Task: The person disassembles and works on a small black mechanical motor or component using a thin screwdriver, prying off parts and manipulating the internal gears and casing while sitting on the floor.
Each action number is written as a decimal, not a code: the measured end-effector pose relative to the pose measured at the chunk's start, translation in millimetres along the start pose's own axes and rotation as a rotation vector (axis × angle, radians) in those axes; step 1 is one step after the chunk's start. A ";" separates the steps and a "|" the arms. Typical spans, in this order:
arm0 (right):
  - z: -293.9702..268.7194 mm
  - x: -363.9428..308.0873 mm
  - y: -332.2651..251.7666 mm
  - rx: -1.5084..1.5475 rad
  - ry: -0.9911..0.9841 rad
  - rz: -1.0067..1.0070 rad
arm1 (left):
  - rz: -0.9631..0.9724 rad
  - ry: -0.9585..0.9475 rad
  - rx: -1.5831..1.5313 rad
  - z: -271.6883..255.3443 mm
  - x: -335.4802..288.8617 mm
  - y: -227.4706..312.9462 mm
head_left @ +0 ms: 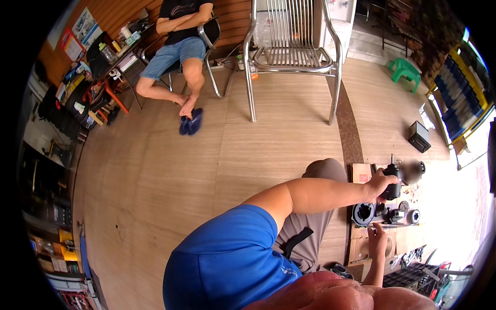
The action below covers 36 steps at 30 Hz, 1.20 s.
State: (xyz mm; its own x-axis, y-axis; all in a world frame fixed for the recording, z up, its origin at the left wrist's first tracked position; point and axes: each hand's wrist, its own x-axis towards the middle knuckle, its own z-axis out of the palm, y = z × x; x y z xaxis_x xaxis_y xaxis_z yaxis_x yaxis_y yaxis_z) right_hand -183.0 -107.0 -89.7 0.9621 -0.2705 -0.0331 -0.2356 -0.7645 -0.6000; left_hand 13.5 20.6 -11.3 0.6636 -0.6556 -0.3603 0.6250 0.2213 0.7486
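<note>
Over at the right, my left hand [381, 187] is wrapped round a black cylindrical motor-like part [393, 182] with a thin shaft pointing up. Below it, my right hand [377, 242] is closed, fingertips by a slim dark rod [395, 225]; whether it grips that rod is too small to tell. Between the hands, a black ring-shaped housing [363, 213], a small dark block-like part [396, 215] and a small round part with a pale centre [414, 216] lie on flattened cardboard [360, 243]. Beside the motor-like part is a rounded, blurred object [412, 171].
A black box-shaped device [419, 137] sits on the floor beyond the cardboard, with a green stool [405, 72] farther back. Ahead stands a metal chair [292, 59]. Someone sits with folded arms in another chair, sandals [191, 123] below. Black crates and tools [413, 279] lie near right.
</note>
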 end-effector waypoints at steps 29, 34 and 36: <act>-323.5 -209.7 -207.8 -0.250 1.677 -0.640 | -0.277 -0.342 0.007 24.2 4.1 -2.1; -319.3 -301.1 -124.1 -0.521 2.016 0.227 | -0.317 -0.367 -0.014 34.7 14.8 -17.6; -308.1 -327.4 -101.7 -0.574 2.060 0.434 | -0.359 -0.437 -0.053 32.3 25.3 -18.9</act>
State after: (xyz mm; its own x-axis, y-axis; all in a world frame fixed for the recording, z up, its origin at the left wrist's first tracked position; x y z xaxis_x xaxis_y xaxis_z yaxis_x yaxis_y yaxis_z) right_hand -516.3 -120.9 228.4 -0.5112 -0.2004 0.8358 -0.7170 -0.4368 -0.5433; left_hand 5.2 -23.4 -16.6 0.1809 -0.9319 -0.3143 0.8069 -0.0420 0.5892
